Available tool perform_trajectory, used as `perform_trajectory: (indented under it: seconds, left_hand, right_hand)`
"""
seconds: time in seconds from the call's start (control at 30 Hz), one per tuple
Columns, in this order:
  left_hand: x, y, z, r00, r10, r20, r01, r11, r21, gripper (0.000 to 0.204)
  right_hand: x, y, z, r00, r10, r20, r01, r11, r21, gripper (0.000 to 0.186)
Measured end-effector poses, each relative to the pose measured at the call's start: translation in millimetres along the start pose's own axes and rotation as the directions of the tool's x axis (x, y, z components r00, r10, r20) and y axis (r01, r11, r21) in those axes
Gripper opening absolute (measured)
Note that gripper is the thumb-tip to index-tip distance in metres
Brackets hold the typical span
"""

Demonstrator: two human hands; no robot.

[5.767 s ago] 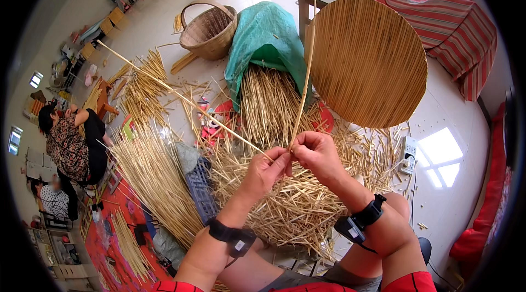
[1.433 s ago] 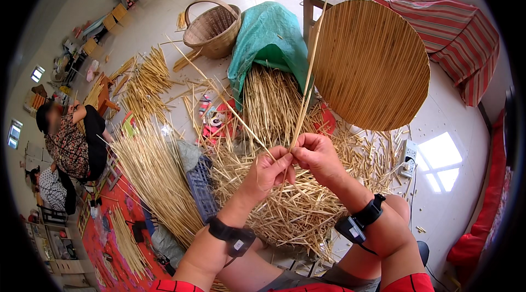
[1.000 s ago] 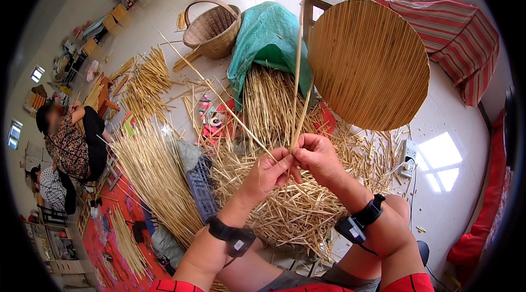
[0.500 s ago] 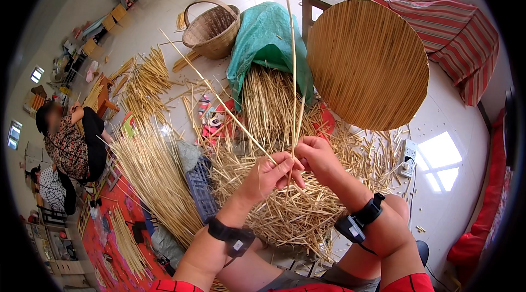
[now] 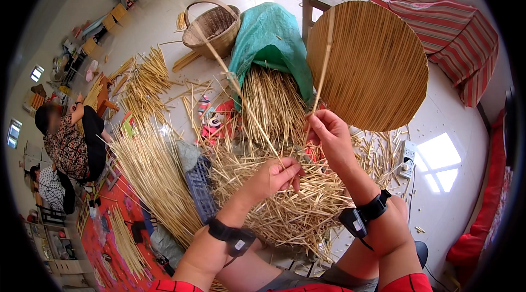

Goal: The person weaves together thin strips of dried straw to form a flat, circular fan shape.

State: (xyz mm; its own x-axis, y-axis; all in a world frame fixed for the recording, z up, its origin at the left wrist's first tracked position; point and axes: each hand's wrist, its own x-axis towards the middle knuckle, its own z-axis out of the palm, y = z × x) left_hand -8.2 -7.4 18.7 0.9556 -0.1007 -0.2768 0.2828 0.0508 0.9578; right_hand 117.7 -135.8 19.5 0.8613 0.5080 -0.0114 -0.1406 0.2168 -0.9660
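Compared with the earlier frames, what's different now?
The right hand has moved up and right, away from the left hand, holding a stalk. The left hand's stalk has swung rightward, more upright. Basket, green sack and round panel stayed put.

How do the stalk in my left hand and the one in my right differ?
The left stalk slants to the left; the right stalk stands nearer upright, tipped slightly right. In view, the left stalk's upper end overlaps the basket, while the right stalk's overlaps the round panel. Both are thin and straw-coloured.
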Motion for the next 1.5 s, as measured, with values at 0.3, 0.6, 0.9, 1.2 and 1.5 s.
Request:
perform_trajectory:
  seconds: [0.3, 0.6, 0.9, 1.2, 1.5]
  left_hand:
    - [5, -4, 0, 0.921, 0.127, -0.368, -0.151, 0.988, -0.039, 0.025]
    - [6, -15, -6, 0.948, 0.165, -0.273, -0.167, 0.986, 0.017, 0.014]
    - [4, -3, 4, 0.966, 0.050, -0.255, -0.101, 0.976, -0.194, 0.011]
    - [3, -6, -1, 0.953, 0.117, -0.278, -0.170, 0.970, -0.172, 0.010]
    - [5, -12, -1, 0.954, 0.141, -0.266, -0.182, 0.974, -0.137, 0.012]
  right_hand:
    - [-20, 12, 5, 0.952, 0.215, 0.219, -0.213, 0.977, -0.032, 0.018]
    - [-19, 5, 11, 0.963, 0.227, 0.144, -0.232, 0.973, 0.017, 0.015]
    - [-18, 6, 8, 0.960, 0.212, 0.182, -0.208, 0.977, -0.042, 0.010]
    - [-20, 8, 10, 0.963, 0.205, 0.173, -0.182, 0.973, -0.140, 0.008]
    - [-21, 8, 10, 0.964, 0.208, 0.167, -0.189, 0.974, -0.121, 0.007]
